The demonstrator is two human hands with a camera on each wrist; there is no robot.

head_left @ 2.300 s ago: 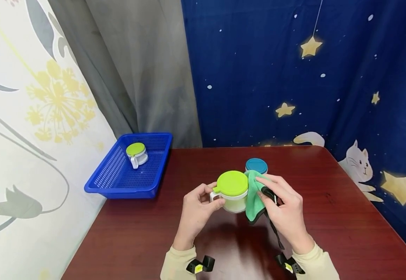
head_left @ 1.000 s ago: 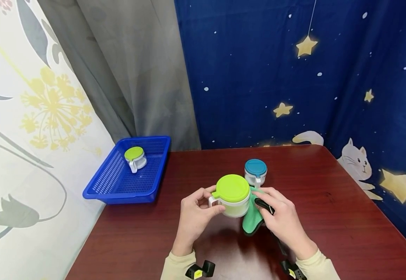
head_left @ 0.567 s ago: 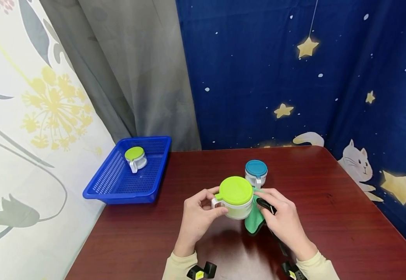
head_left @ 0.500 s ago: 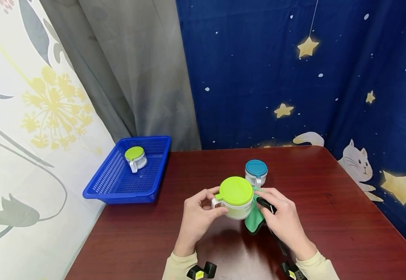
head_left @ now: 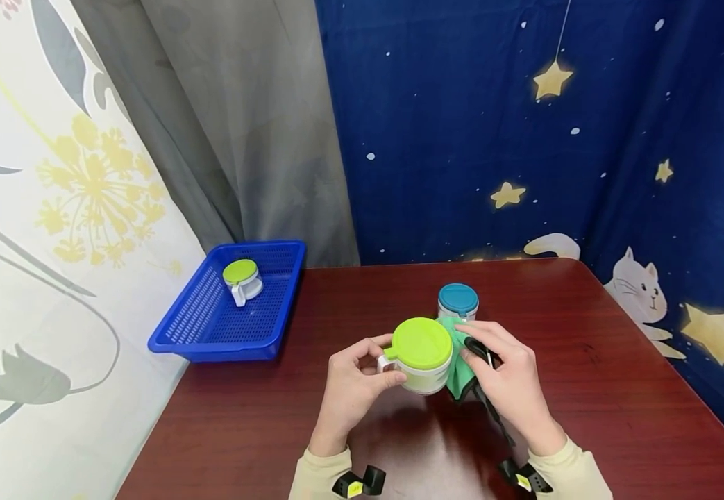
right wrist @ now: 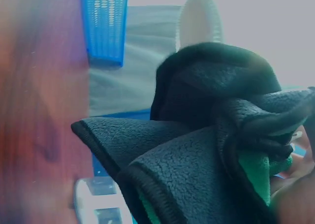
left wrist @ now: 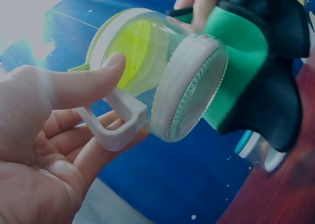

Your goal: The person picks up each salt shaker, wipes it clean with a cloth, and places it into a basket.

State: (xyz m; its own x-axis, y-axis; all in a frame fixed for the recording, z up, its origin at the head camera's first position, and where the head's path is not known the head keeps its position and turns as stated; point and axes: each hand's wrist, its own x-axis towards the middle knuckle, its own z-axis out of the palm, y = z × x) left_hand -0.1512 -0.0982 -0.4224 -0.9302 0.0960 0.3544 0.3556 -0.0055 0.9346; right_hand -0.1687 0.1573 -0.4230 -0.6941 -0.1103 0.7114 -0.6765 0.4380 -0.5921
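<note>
My left hand holds a clear seasoning jar with a lime-green lid, thumb and fingers around its white handle. The jar is off the table; in the left wrist view its ridged clear base faces the camera. On the jar's right side, my right hand holds a green cloth against the wall. Dark grey backing and black edging of the cloth fill much of the right wrist view, hiding most of that hand's fingers. Just behind stands a blue-lidded jar, its lower part covered by the cloth and hand.
A blue perforated basket stands at the table's back left, with another green-lidded jar inside. The dark red wooden table ends at a grey curtain and a starry blue curtain.
Over the last half second my right hand and the cloth have shifted slightly up, covering more of the blue-lidded jar. Earlier the cloth had slid down the held jar's side. My left hand keeps its hold.
</note>
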